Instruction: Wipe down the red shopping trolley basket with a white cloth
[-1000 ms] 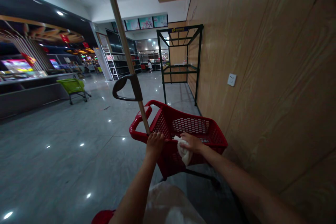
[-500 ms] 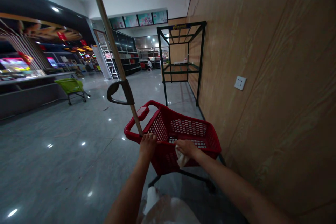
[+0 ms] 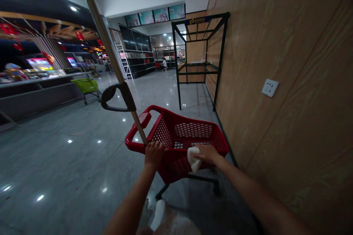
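A red plastic shopping basket cart (image 3: 190, 132) stands on the grey floor beside a wooden wall. My left hand (image 3: 153, 153) is closed on the basket's near rim, at the foot of its long tan pole (image 3: 110, 55) with a black grip (image 3: 117, 97). My right hand (image 3: 206, 153) presses a white cloth (image 3: 193, 158) against the near rim and outer side of the basket, fingers curled over the cloth.
The wood-panel wall (image 3: 289, 62) with a white socket (image 3: 269, 87) runs along the right. A black metal shelf frame (image 3: 200, 57) stands ahead by the wall. A green cart (image 3: 86, 86) sits far left near a counter. A white shoe tip (image 3: 157, 216) shows below.
The view has shifted and the cart sits slightly lower and further left in the picture. My right hand with the cloth has slid a little along the rim. My left hand keeps its hold.
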Demonstrator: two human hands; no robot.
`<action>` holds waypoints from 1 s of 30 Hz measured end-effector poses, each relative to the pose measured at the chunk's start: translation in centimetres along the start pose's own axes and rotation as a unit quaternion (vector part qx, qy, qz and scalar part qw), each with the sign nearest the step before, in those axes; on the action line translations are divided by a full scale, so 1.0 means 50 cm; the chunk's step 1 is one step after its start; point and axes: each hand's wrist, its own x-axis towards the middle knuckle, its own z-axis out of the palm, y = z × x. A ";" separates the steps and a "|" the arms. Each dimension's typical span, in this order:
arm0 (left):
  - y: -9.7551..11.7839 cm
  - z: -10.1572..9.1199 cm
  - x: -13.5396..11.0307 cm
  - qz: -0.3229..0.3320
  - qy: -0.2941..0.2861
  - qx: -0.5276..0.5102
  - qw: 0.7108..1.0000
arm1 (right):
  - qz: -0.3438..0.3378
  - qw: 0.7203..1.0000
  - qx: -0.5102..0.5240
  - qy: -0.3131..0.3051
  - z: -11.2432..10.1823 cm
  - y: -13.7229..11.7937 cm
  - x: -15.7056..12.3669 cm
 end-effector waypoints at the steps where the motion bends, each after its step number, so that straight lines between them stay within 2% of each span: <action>1: 0.008 -0.001 0.003 -0.006 0.004 -0.001 1.000 | 0.000 1.000 0.001 -0.001 -0.003 0.013 -0.003; 4: 0.041 -0.002 0.011 -0.015 0.016 -0.005 1.000 | -0.026 1.000 0.008 -0.012 -0.009 0.003 0.009; 9: 0.097 0.002 0.031 -0.009 0.022 -0.017 1.000 | -0.067 0.997 0.026 0.013 -0.006 -0.115 0.067; 12: 0.110 0.009 0.042 0.006 0.032 -0.031 0.999 | -0.075 0.996 0.032 0.037 -0.006 -0.147 0.080; 15: 0.113 0.018 0.047 0.032 0.039 -0.039 0.998 | -0.058 0.998 0.027 0.031 -0.009 -0.106 0.060; 20: 0.126 0.025 0.054 0.026 0.046 -0.039 0.998 | 0.004 1.000 0.012 0.021 -0.012 0.024 -0.003; 22: 0.137 0.025 0.059 0.022 0.045 -0.039 0.998 | 0.017 0.999 0.009 0.032 -0.014 0.038 -0.015; 24: 0.146 0.024 0.063 0.019 0.049 -0.038 0.998 | 0.011 0.999 0.012 0.046 -0.016 0.016 -0.008; 28: 0.153 0.015 0.067 0.021 0.046 -0.040 0.998 | -0.034 0.997 0.030 0.068 -0.018 -0.087 0.046; 30: 0.149 0.009 0.066 0.027 0.040 -0.045 0.998 | -0.048 0.996 0.031 0.074 -0.017 -0.121 0.067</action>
